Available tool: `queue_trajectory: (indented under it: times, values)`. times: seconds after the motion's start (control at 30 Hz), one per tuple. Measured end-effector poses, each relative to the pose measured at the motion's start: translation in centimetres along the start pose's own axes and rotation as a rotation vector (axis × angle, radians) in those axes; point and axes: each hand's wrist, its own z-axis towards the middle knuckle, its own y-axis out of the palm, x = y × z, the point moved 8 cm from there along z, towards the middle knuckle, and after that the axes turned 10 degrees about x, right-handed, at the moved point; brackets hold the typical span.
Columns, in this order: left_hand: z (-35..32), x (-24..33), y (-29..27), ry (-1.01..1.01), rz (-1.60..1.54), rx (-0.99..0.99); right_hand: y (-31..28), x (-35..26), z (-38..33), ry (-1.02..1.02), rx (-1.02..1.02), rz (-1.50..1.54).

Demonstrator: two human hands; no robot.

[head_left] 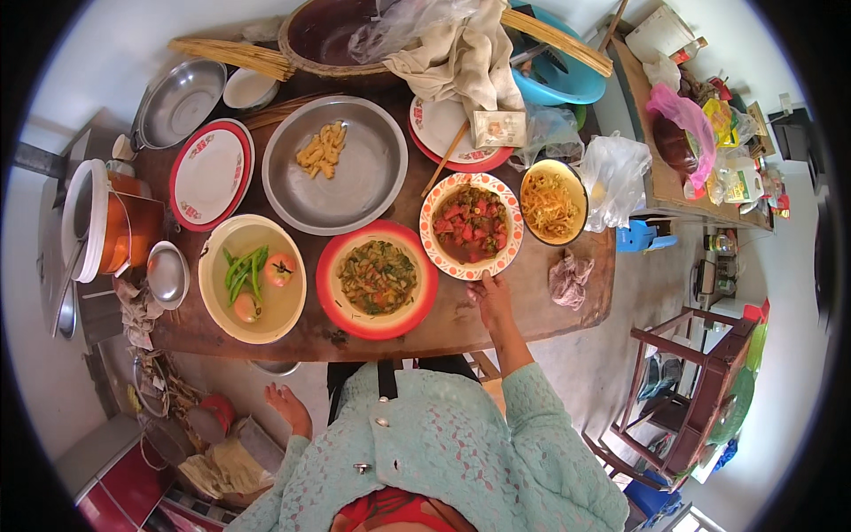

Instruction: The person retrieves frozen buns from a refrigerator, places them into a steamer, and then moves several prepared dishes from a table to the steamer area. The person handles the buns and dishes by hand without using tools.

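My right hand (495, 301) is at the near rim of a white dish with an orange pattern (428, 232), its fingers closed on the edge. In that dish lies a chunky red and green cooked food (470, 226). My left hand (289, 410) hangs off the table's near side with fingers apart, holding nothing. Left of the patterned dish is a red-rimmed enamel dish (332, 310) with a cooked green and brown dish (378, 277). To its right sits a dark-rimmed bowl (582, 197) of shredded yellowish food (551, 206). A crumpled cloth (570, 279) lies near my right hand.
A cream basin (213, 306) holds green peppers (244, 273) and tomatoes (280, 269). Behind it are a metal basin (292, 208) with ginger (323, 149) and stacked plates (206, 182). A bucket (128, 230) stands left; a wooden stool (683, 390) is right of the table (532, 315).
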Motion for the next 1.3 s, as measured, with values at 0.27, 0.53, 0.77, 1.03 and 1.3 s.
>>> queue_trajectory:
  times: [0.27, 0.53, 0.77, 1.03, 1.3]
  values:
    - [-1.8, 2.9, -0.3, 0.156, -0.104, -0.234, 0.8, -1.3, 0.9, -0.150, -0.049, 0.166]
    - [-3.4, 10.2, -0.8, 0.251, -0.263, -0.499, -1.3, -2.0, -0.5, -0.135, -0.062, 0.138]
    - [-3.9, 23.5, 1.0, 0.353, -0.420, -0.764, -4.4, -0.5, -4.9, -0.100, -0.026, 0.126]
    - [-11.8, 36.4, 10.1, 0.053, -0.941, -1.370, -3.7, -2.0, -11.6, -0.127, -0.022, 0.213]
    - [-12.7, 38.0, 10.8, -0.421, -1.196, -1.353, -6.3, -4.4, -12.3, -0.439, -0.006, -0.167]
